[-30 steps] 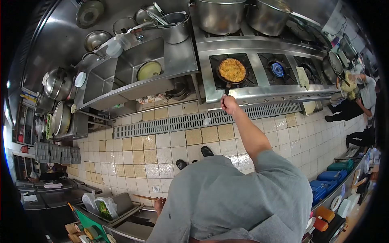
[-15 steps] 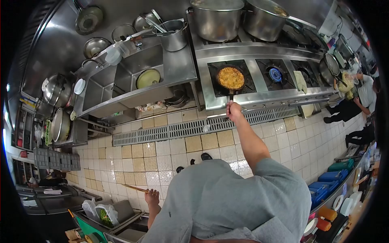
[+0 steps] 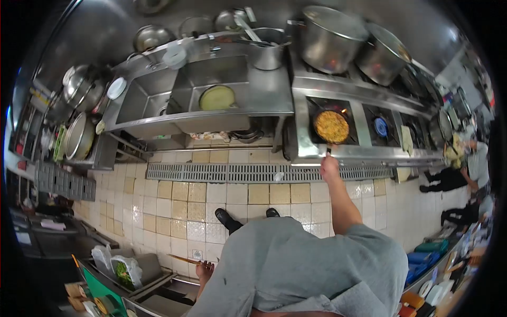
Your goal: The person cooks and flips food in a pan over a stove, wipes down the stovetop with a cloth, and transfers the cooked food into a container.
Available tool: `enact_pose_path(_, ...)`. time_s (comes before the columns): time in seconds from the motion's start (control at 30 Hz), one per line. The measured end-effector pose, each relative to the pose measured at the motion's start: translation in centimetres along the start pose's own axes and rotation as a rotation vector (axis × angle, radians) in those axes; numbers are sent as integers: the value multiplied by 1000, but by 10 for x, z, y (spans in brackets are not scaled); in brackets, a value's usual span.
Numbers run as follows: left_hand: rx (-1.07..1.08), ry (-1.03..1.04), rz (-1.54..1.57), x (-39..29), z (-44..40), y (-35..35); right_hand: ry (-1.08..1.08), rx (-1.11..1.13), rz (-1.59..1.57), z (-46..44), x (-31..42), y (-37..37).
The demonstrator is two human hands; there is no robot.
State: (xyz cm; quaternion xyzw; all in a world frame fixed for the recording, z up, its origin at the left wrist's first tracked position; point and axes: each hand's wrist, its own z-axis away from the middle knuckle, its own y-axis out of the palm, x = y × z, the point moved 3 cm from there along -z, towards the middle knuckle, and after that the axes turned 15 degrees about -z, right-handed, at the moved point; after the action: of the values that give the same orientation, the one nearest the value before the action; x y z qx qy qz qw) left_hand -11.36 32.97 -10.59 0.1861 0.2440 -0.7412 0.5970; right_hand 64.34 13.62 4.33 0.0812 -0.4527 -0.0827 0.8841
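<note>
My right hand (image 3: 330,169) is closed around the handle of a dark frying pan (image 3: 329,150) on the leftmost front burner. A round, golden-brown, omelette-like cake (image 3: 331,127) covers most of the pan's base. Orange flame shows at the pan's far right edge. Low on the left, my left hand (image 3: 205,270) is closed on long wooden chopsticks (image 3: 184,259), which point left, away from the stove. Beyond the pan stand two big steel stockpots (image 3: 331,45) on the rear of the stove (image 3: 303,150).
A blue flame burns on the neighbouring burner (image 3: 380,127). Left of the stove, a sink (image 3: 211,68) holds a greenish pan lid or pan (image 3: 217,98). A floor grate (image 3: 211,173) runs along the front. Behind left, bagged greens (image 3: 124,273) sit by a counter. Another person (image 3: 475,164) is at far right.
The view has shifted, so the stove appears farther right. My feet have moved apart. Flame now shows beside the pan; my right hand still grips its handle and my left still holds the chopsticks.
</note>
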Motion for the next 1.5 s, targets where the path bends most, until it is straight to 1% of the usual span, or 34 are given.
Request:
enact_pose_path(0.07, -43, -43, 110, 1, -4, -16, -57, -27, 103, 22, 2, 23)
enact_pose_path(0.17, -125, -69, 191, -20, -19, -37, -21, 88, 85, 42, -7, 72)
enact_pose_path(0.2, -154, -76, 205, -31, -24, -44, -22, 99, 98, 56, -6, 98)
enact_pose_path(0.27, -211, -84, 217, -55, -36, -68, 70, 199, 78, 94, -12, 163)
enact_pose_path(0.33, -202, -23, 3, -82, -59, -95, 98, 357, 102, 122, -22, 225)
enact_pose_path(0.37, -205, -27, 139, -97, -67, -107, 133, 434, 89, 135, -28, 255)
enact_pose_path(0.4, -208, -32, 273, -118, -68, -117, 121, 494, 89, 129, -45, 281)
enact_pose_path(0.47, -226, -11, 292, -152, -78, -136, 157, 533, 162, 150, -58, 342)
enact_pose_path(0.53, -254, -17, 412, -178, -86, -159, 200, 556, 241, 161, -74, 395)
enact_pose_path(0.57, -218, 47, 413, -187, -88, -167, 204, 571, 242, 156, -83, 417)
enact_pose_path(0.63, -251, 52, 439, -206, -94, -175, 174, 616, 389, 146, -96, 465)
enact_pose_path(0.67, -275, 42, 450, -211, -96, -177, 173, 625, 394, 144, -96, 483)
enact_pose_path(0.73, -256, 43, 468, -206, -106, -172, 93, 627, 519, 154, -78, 526)
enact_pose_path(0.8, -241, 51, 478, -195, -109, -175, -185, 675, 640, 152, -48, 566)
enact_pose_path(0.87, -185, 25, 424, -185, -110, -162, -667, 685, 727, 154, 0, 606)
enact_pose_path(0.9, -179, 28, 428, -173, -114, -165, -777, 672, 736, 182, 35, 618)
enact_pose_path(0.93, -175, 21, 297, -156, -121, -166, -890, 662, 745, 208, 68, 634)
enact_pose_path(1.0, -171, 12, 173, -141, -127, -162, -977, 625, 723, 193, 106, 680)
enact_pose_path(1.07, -194, -147, 388, -128, -128, -157, -1222, 563, 794, 195, 134, 726)
enact_pose_path(1.1, -217, -166, 362, -130, -129, -156, -1231, 563, 791, 188, 137, 744)
enact_pose_path(1.13, -215, -163, 364, -134, -130, -160, -1206, 530, 841, 171, 125, 758)
enact_pose_path(1.17, -202, -115, 305, -143, -134, -163, -1181, 498, 891, 153, 108, 770)
enact_pose_path(1.2, -196, -93, 279, -152, -132, -162, -976, 602, 776, 130, 79, 776)
enact_pose_path(1.23, -190, -70, 254, -160, -131, -160, -628, 712, 628, 148, 53, 761)
enact_pose_path(1.27, -233, -48, 390, -170, -125, -158, -291, 727, 482, 171, 26, 743)
enact_pose_path(1.3, -282, -27, 522, -184, -113, -154, -147, 744, 436, 166, -6, 738)
enact_pose_path(1.33, -294, -37, 518, -187, -112, -156, -79, 863, 281, 165, -36, 724)
enact_pose_path(1.37, -294, -42, 474, -193, -113, -158, 39, 767, 321, 173, -59, 714)
enact_pose_path(1.43, -299, -49, 417, -205, -112, -161, 141, 699, 267, 162, -113, 687)
enact_pose_path(1.5, -283, -59, 437, -210, -106, -162, 190, 666, 261, 142, -153, 649)
